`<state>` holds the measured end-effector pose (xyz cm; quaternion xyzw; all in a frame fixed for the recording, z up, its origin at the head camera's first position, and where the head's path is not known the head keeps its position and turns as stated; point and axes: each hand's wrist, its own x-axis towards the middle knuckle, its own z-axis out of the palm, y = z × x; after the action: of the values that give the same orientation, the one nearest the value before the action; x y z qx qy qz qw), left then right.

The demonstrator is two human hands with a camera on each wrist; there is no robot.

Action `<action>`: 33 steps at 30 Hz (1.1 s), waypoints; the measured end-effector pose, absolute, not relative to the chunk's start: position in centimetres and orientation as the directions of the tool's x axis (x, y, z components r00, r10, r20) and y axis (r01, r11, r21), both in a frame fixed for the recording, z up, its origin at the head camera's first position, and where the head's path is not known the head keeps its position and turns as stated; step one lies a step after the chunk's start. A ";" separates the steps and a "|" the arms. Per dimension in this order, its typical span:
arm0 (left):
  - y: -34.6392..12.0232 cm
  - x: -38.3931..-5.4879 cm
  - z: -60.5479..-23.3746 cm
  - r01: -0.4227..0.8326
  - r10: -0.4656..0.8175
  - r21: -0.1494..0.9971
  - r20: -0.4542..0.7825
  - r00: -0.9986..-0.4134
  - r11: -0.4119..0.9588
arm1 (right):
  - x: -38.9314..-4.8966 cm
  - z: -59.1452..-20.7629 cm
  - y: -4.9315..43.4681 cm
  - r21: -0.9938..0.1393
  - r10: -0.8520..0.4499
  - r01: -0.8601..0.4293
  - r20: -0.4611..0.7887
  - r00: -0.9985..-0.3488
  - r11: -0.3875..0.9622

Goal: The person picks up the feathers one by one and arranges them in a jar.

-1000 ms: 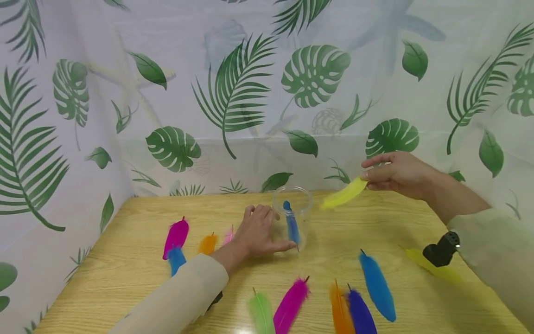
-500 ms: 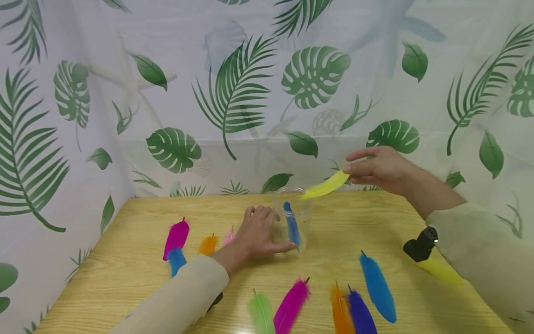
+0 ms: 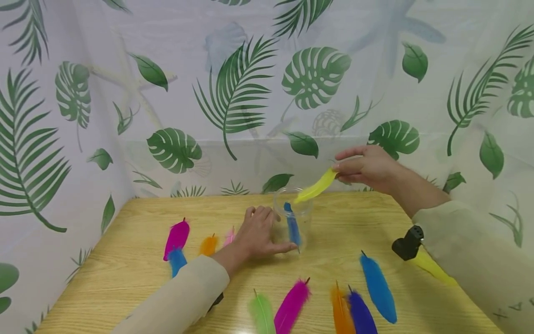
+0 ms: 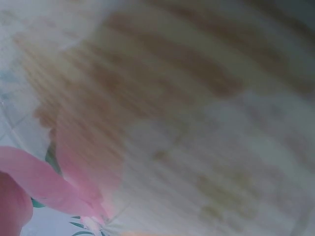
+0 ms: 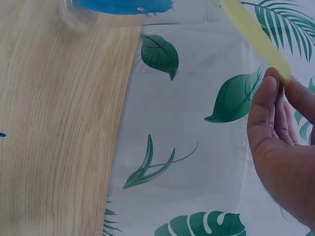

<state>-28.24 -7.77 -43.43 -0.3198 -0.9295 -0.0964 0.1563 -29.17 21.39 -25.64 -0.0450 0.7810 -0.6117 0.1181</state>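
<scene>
A clear plastic cup (image 3: 306,227) stands upright toward the back of the wooden table, with a blue feather (image 3: 293,227) inside it. My left hand (image 3: 256,234) holds the cup from its left side, thumb along the front near the base. From the right, my right hand (image 3: 367,169) pinches one end of a yellow feather (image 3: 317,186) between thumb and fingertips. That feather slants down to the left, its lower tip overlapping the cup's mouth in the head view. In the right wrist view the pinched feather (image 5: 256,37) reaches toward the cup's rim. The left wrist view is mostly blurred.
Several feathers lie on the table (image 3: 125,278): magenta (image 3: 177,236), blue (image 3: 177,260), orange (image 3: 207,244) and pink (image 3: 229,236) at left; green (image 3: 262,311), magenta, orange, purple (image 3: 361,311) and blue in front. Another yellow feather (image 3: 435,269) lies under the right sleeve. A leaf-print cloth (image 3: 258,93) hangs behind.
My right hand has moved left with the yellow feather, bringing its lower tip from beside the cup to over its mouth. The left hand and cup have stayed put.
</scene>
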 end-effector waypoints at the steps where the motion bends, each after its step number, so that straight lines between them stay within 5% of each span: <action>1: -7.8 -28.2 -43.4 0.625 0.564 0.081 0.352 -0.747 0.777 | -29.2 -25.6 21.3 -0.966 -0.215 0.073 -0.129 -0.968 0.248; 14: -7.8 -28.1 -43.5 0.626 0.566 0.088 0.346 -0.749 0.775 | -29.2 -25.7 21.1 -0.986 -0.302 0.053 -0.100 -0.948 0.161; 33: -7.7 -28.3 -43.4 0.615 0.559 0.086 0.334 -0.759 0.784 | -28.5 -27.3 23.8 -0.969 -0.287 0.072 -0.140 -0.948 0.237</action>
<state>-28.28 -7.75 -43.39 -0.3144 -0.9330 -0.0956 0.1468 -28.46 23.84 -27.31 -0.0695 0.7727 -0.6139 0.1459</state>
